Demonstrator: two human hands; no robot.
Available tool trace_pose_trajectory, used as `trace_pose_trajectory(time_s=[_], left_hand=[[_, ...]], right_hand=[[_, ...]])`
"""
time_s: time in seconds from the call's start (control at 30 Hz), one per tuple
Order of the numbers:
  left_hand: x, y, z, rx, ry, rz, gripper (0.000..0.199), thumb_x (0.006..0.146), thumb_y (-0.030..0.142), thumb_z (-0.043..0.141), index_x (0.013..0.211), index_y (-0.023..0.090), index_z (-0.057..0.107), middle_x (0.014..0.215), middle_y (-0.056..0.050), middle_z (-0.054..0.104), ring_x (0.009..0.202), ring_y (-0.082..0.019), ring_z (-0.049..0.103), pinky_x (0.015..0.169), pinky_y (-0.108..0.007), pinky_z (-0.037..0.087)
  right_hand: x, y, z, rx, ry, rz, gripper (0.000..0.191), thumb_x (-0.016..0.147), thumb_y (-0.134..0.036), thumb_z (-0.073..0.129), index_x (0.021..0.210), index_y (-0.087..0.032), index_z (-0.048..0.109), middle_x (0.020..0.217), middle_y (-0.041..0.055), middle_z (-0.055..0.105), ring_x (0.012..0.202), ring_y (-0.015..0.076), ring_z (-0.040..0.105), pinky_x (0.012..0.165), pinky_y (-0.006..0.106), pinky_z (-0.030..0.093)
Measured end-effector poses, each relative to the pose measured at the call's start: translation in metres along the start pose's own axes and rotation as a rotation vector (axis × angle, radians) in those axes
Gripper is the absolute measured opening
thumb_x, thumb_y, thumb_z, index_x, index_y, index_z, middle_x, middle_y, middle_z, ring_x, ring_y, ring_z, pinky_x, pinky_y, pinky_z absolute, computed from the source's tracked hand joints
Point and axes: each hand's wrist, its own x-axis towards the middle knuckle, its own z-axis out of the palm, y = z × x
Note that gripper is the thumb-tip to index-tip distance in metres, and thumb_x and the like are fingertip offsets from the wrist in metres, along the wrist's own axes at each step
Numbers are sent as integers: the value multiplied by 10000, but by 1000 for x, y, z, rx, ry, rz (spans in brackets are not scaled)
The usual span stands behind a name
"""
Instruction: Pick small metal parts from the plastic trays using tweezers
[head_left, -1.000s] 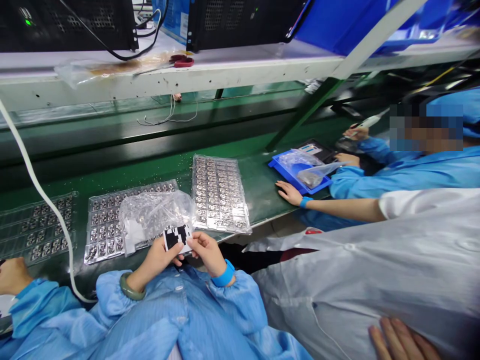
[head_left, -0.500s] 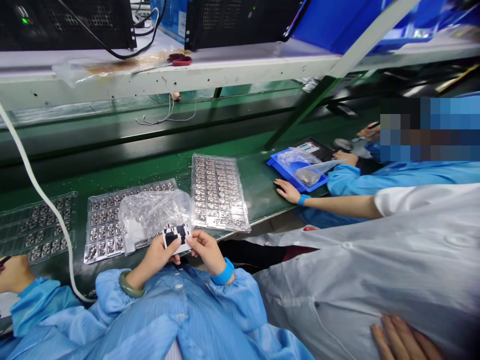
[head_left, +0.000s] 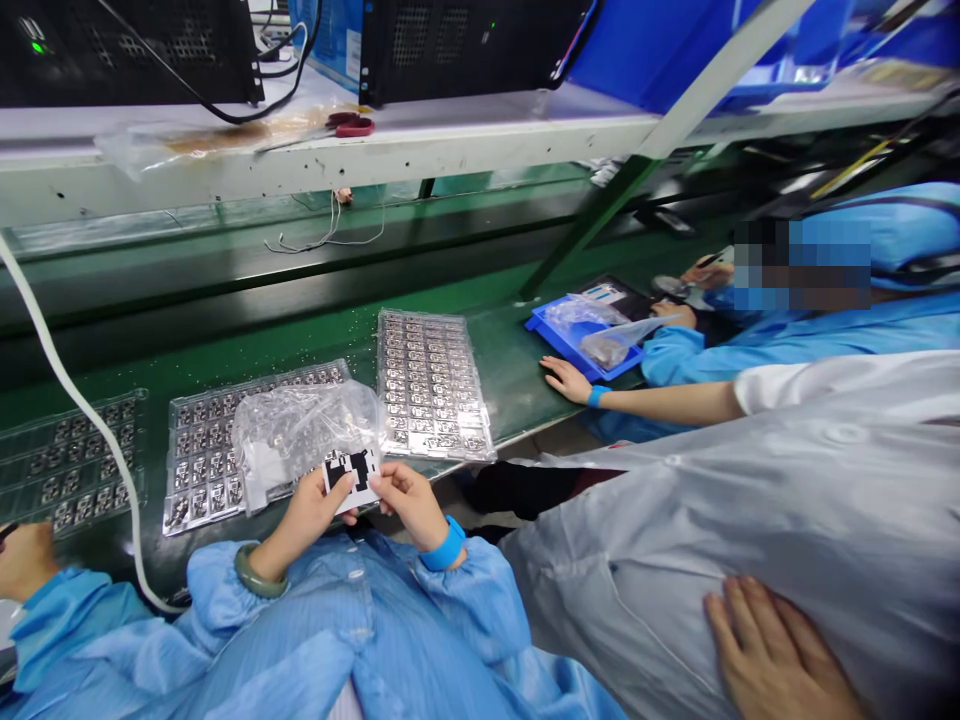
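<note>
My left hand [head_left: 311,510], with a green bangle at the wrist, pinches the left side of a small white sheet with black shapes [head_left: 360,484]. The fingers of my right hand [head_left: 409,498], which has a blue wristband, grip the sheet's right edge. Just beyond the hands, a crumpled clear plastic bag [head_left: 300,430] lies on a clear tray of small metal parts [head_left: 196,475]. Another filled tray [head_left: 431,385] stands to the right of the bag. A third tray [head_left: 94,460] is farther left, behind a white cable.
A blue bin [head_left: 577,345] with plastic bags sits on the green bench [head_left: 510,375]. A person in grey stands close on the right; others work at both sides. A white shelf [head_left: 465,150] carries black equipment and red-handled scissors [head_left: 351,125]. A white cable [head_left: 75,400] hangs at left.
The view has shifted slightly. Both my hands still hold the sheet, which is tilted a little differently. At lower right, the hand on the grey coat shows more fully.
</note>
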Motion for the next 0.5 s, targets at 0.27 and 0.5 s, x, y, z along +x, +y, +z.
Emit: trace_pose_trajectory(time_s=[0.27, 0.5], left_hand=[[3, -3, 0, 50, 4, 2, 616, 585, 585, 659, 869, 50, 546, 677, -56, 591, 535, -134, 559, 502, -268, 502], [6, -4, 0, 66, 19, 5, 626, 592, 570, 661, 894, 36, 537, 720, -62, 585, 572, -141, 566, 548, -292, 522]], right_hand=[[3, 3, 0, -24, 2, -11, 445, 677, -498, 660, 832, -102, 528, 561, -30, 471, 461, 48, 432, 449, 181, 309], [4, 3, 2, -54, 1, 2, 463, 657, -522, 663, 820, -111, 527, 559, -31, 472, 457, 51, 427, 453, 188, 315]])
